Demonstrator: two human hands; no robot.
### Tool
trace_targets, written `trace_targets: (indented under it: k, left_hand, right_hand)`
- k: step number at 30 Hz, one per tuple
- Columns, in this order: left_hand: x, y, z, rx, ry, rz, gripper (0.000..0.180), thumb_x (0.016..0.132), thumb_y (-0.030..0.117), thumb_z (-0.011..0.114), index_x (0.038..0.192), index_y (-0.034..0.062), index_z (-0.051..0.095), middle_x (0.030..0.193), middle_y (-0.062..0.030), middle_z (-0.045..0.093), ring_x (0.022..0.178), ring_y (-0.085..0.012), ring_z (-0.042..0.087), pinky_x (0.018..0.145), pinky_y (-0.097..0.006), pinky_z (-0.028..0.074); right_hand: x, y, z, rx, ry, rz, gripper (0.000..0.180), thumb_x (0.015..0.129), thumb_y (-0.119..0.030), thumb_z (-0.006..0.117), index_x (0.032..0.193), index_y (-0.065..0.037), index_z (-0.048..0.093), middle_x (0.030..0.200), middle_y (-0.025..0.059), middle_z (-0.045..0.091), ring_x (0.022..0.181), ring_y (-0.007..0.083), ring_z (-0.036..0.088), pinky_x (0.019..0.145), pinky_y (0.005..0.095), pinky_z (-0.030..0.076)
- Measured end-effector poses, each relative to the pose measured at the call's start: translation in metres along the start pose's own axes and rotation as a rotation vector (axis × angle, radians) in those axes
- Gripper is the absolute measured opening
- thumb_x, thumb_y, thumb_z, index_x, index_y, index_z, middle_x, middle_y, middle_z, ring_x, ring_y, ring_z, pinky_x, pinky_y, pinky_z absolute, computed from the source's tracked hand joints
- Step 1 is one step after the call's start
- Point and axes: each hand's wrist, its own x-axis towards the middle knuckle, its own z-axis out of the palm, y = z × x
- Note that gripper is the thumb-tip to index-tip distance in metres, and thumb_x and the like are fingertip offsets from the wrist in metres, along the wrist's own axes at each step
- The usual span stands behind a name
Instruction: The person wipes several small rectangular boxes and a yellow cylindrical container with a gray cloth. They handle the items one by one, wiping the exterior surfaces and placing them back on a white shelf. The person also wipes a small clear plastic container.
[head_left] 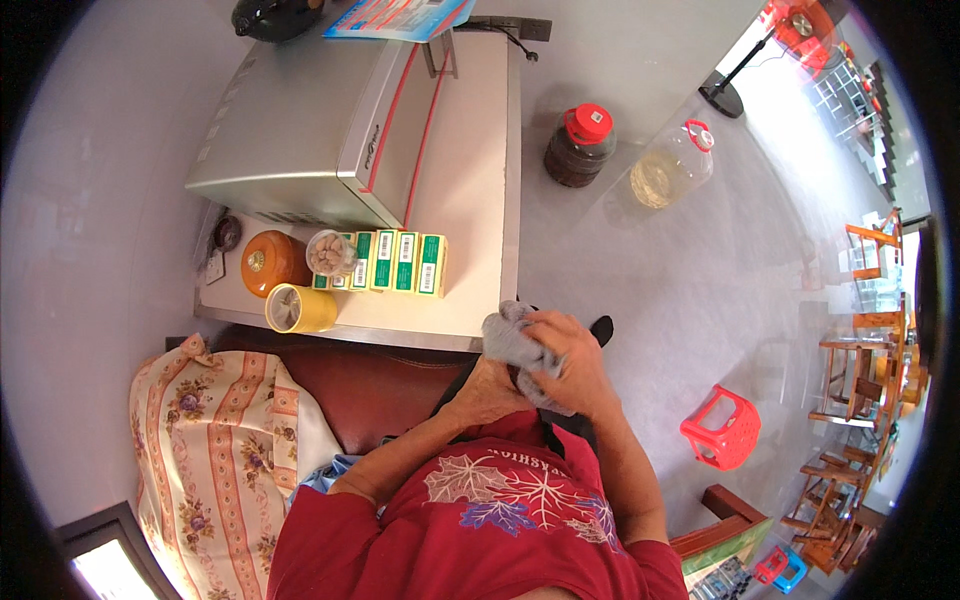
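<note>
A crumpled grey cloth [517,343] is bunched up just off the table's front right corner. My right hand [574,352] is closed on it from above, fingers curled into the folds. Against the cloth's lower left side is my left hand [490,394], closed, with its fingers mostly hidden. A small dark patch shows between the two hands, but what it belongs to is covered by the cloth. Both hands are in front of my red shirt, close to the white table [470,240].
On the table stand a silver appliance [290,130], several green-and-yellow boxes [405,262], a jar of nuts [331,253], an orange round container [273,263] and a yellow cup [301,309]. Red-lidded jars [580,150] and a red stool [721,428] are on the floor at right.
</note>
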Motion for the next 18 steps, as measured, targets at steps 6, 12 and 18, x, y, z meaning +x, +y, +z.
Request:
trace_targets:
  k: [6, 12, 18]
  left_hand:
    - [-0.001, 0.006, 0.001, -0.265, 0.057, -0.135, 0.107, 0.058, 0.011, 0.082, 0.136, 0.0018, 0.010, 0.121, -0.0189, 0.044, 0.113, -0.0253, 0.046, 0.097, -0.034, 0.037]
    - [0.005, 0.013, -0.002, -0.605, 0.135, -0.193, 0.095, 0.065, 0.003, 0.076, 0.137, 0.0093, 0.014, 0.119, -0.0156, 0.047, 0.109, -0.0222, 0.049, 0.092, -0.035, 0.043]
    - [0.018, 0.007, -0.005, -1.129, 0.327, -0.237, 0.070, 0.076, -0.005, 0.063, 0.131, 0.0164, 0.025, 0.120, -0.0108, 0.046, 0.108, -0.0194, 0.050, 0.090, -0.034, 0.046]
  right_hand:
    - [-0.009, 0.056, 0.008, 0.643, -0.041, 0.518, 0.039, 0.081, -0.032, 0.061, 0.108, -0.005, 0.059, 0.096, 0.0047, 0.063, 0.088, 0.0145, 0.057, 0.076, 0.0251, 0.041]
    - [-0.018, 0.061, 0.025, 1.070, 0.300, 0.647, 0.039, 0.085, -0.027, 0.058, 0.113, 0.000, 0.055, 0.102, 0.0086, 0.062, 0.096, 0.0191, 0.059, 0.079, 0.0300, 0.047]
    - [-0.030, 0.020, 0.038, 0.775, 0.424, 0.456, 0.027, 0.084, -0.007, 0.054, 0.110, -0.004, 0.052, 0.109, 0.0129, 0.055, 0.104, 0.0247, 0.052, 0.092, 0.0343, 0.037]
